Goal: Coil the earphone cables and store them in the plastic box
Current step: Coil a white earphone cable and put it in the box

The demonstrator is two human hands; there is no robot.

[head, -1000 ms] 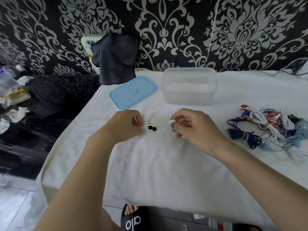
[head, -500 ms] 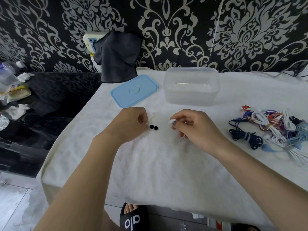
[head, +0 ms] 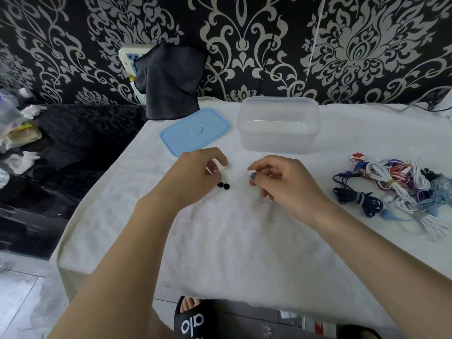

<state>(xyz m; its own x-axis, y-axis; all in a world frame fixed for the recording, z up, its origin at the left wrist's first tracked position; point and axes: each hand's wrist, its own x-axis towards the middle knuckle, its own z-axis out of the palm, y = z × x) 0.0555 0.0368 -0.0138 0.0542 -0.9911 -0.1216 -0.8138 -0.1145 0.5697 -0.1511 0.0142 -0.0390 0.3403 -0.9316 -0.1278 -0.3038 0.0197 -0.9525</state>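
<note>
My left hand (head: 195, 174) and my right hand (head: 281, 184) are over the middle of the white-covered table, both with curled fingers pinching a thin white earphone cable that is hard to make out against the cloth. Two black earbud tips (head: 223, 185) of that earphone lie between the hands, just right of my left hand. A white plug end (head: 252, 172) sticks out of my right fingers. The clear plastic box (head: 278, 126) stands open and empty behind the hands. A tangled pile of coloured earphone cables (head: 401, 192) lies at the right.
The blue lid (head: 195, 130) lies flat left of the box. A dark cloth (head: 168, 79) hangs over a wall socket at the back. Clutter sits on a dark surface at the far left (head: 17, 133). A sandalled foot (head: 193, 316) shows below the table's front edge.
My left hand has lifted slightly toward the lid, its fingertips now above the earbud tips. The right hand stays in place with the plug end.
</note>
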